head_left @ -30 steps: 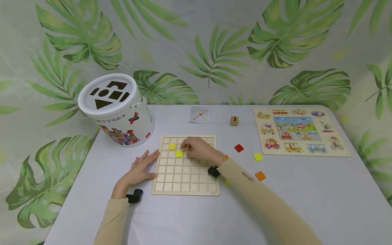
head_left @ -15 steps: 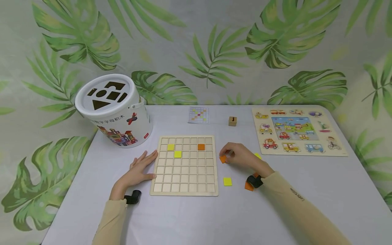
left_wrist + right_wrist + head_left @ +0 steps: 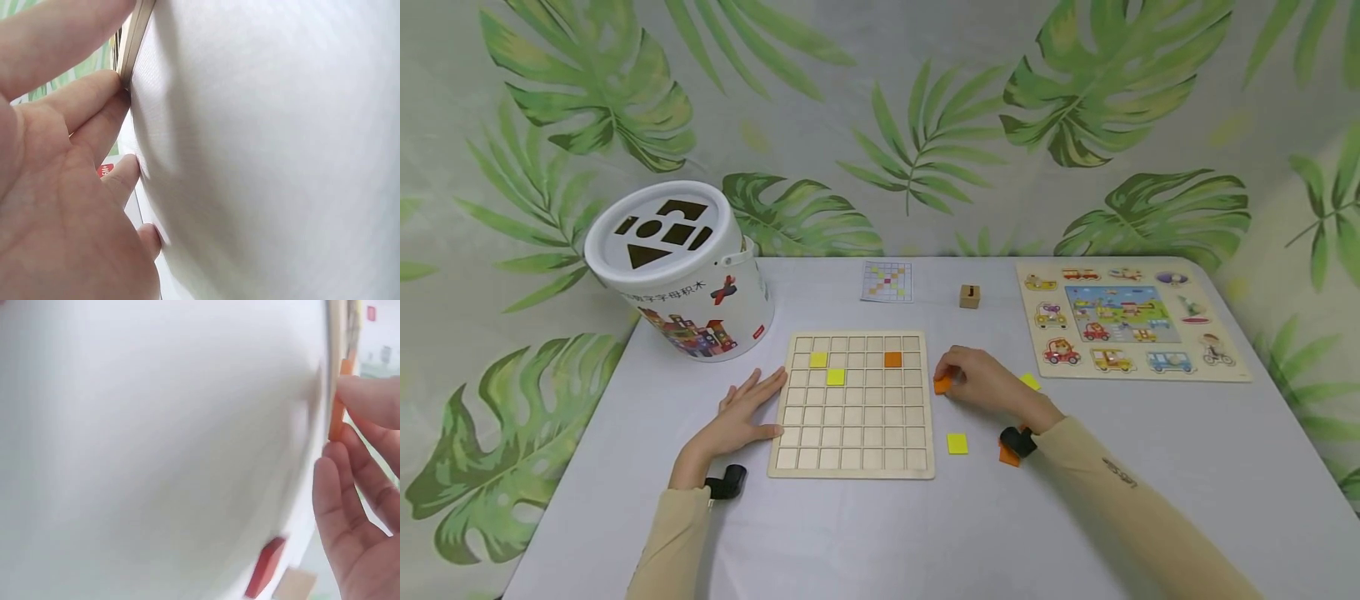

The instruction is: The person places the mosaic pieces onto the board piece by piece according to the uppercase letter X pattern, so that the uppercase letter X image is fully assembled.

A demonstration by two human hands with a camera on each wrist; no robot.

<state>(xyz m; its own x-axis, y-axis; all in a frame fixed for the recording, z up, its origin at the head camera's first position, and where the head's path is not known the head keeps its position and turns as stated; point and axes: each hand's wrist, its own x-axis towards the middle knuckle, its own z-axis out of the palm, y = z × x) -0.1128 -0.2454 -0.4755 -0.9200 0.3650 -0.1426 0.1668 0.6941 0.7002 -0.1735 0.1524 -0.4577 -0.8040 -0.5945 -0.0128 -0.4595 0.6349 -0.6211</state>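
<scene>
A wooden grid board [image 3: 852, 454] lies on the table with two yellow tiles [image 3: 827, 367] and one orange tile [image 3: 892, 359] in its cells. My left hand [image 3: 747, 412] rests flat against the board's left edge [image 3: 136, 37], fingers straight. Just right of the board, my right hand [image 3: 977, 379] pinches an orange tile [image 3: 942, 384], seen edge-on as an orange tile [image 3: 337, 419] in the right wrist view. Loose on the table lie a yellow tile [image 3: 957, 443], a second yellow tile [image 3: 1030, 382] and an orange tile [image 3: 1007, 455] partly under my right wrist.
A white shape-sorter bucket [image 3: 681, 271] stands at the back left. A pattern card [image 3: 888, 281] and a small wooden cube [image 3: 970, 296] lie behind the board. A vehicle peg puzzle [image 3: 1123, 321] sits at the back right. A red tile [image 3: 264, 565] shows near my right hand.
My right hand left the board, where an orange tile now sits, moved right to the loose tiles and took hold of another orange tile. The left hand stayed put.
</scene>
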